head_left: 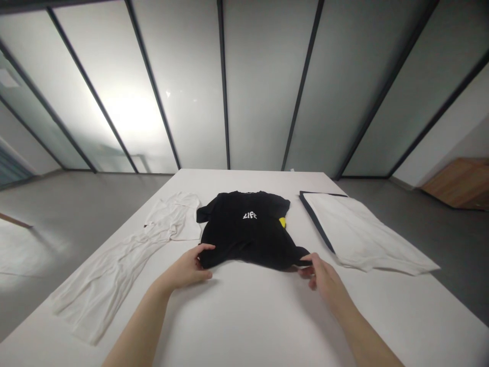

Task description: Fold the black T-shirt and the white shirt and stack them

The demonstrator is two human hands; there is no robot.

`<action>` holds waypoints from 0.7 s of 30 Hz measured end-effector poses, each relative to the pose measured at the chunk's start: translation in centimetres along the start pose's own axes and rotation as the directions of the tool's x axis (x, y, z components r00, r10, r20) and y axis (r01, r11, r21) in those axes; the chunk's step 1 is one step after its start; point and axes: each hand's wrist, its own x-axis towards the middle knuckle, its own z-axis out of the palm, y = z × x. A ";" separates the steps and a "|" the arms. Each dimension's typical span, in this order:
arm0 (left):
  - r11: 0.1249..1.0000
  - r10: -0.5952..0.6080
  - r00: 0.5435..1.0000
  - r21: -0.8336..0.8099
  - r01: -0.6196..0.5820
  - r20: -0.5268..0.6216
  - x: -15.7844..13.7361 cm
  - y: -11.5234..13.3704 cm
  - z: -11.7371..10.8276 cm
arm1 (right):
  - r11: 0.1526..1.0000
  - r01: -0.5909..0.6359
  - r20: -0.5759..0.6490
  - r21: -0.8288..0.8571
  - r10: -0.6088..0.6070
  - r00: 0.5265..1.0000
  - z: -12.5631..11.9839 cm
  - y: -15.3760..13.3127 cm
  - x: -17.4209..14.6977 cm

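Note:
A black T-shirt (244,234) with white lettering on its chest is spread in front of me, its neckline at the far side. At the hem's left corner, my left hand (189,266) touches the cloth, thumb and index finger apart around the corner. My right hand (321,275) pinches the hem's right corner between thumb and fingers, and that bit of cloth is drawn out and slightly raised. A small yellow patch (282,222) shows at the shirt's right side under the sleeve; what it belongs to is unclear.
On the left of the white table (244,321) lies a crumpled, thin white garment (126,260). To the right, a white cloth piece (367,234) lies over a dark one (317,224). Frosted glass panels (263,92) stand beyond the table, and a wooden piece (458,181) is at far right.

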 end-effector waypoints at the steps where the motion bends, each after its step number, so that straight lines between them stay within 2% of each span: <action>1: 0.999 0.007 1.000 0.042 -0.007 -0.004 0.0 0.0 0.0 | 0.999 -0.038 -0.011 -0.010 0.038 0.999 0.0 0.1 0.2; 5: 0.984 0.067 0.996 0.170 -0.056 -0.060 0.2 -0.1 -0.1 | 0.988 -0.152 -0.046 -0.009 0.152 0.987 0.1 0.2 0.7; 12: 0.954 0.152 0.984 0.276 -0.121 -0.096 0.6 -0.1 -0.2 | 0.998 -0.062 0.024 0.027 0.061 0.998 0.6 -0.6 0.2; 17: 0.933 0.168 0.981 0.336 -0.126 -0.101 0.6 -0.2 -0.3 | 0.991 -0.119 0.076 0.066 0.114 0.991 0.9 -0.7 0.0; 21: 0.932 0.165 0.978 0.345 -0.113 -0.125 0.8 -0.4 -0.5 | 0.980 -0.168 0.073 0.105 0.161 0.984 0.9 -1.0 -0.1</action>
